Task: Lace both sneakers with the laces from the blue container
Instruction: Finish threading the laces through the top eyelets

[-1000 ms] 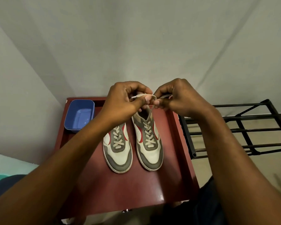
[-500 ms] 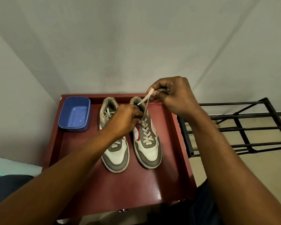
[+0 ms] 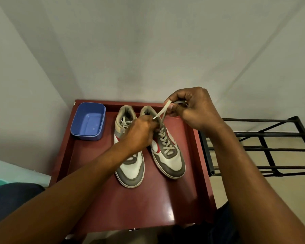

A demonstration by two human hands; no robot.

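The lace (image 3: 161, 112) rises from the far end of the right sneaker (image 3: 171, 155); the left hand (image 3: 141, 132) and the right hand (image 3: 195, 110) each pinch it in a tight grip. It looks soft and limp, and is best held near its tip.

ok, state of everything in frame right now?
blue container: upright, open, no laces inside.
left sneaker: laced, on the red table, partly under the left forearm.
right sneaker: laced to the top, ends not yet tied.
lace: drawn up from the right sneaker's top eyelets.
left hand: fingers curled on the lace at those eyelets.
right hand: raised, pinching the lace.
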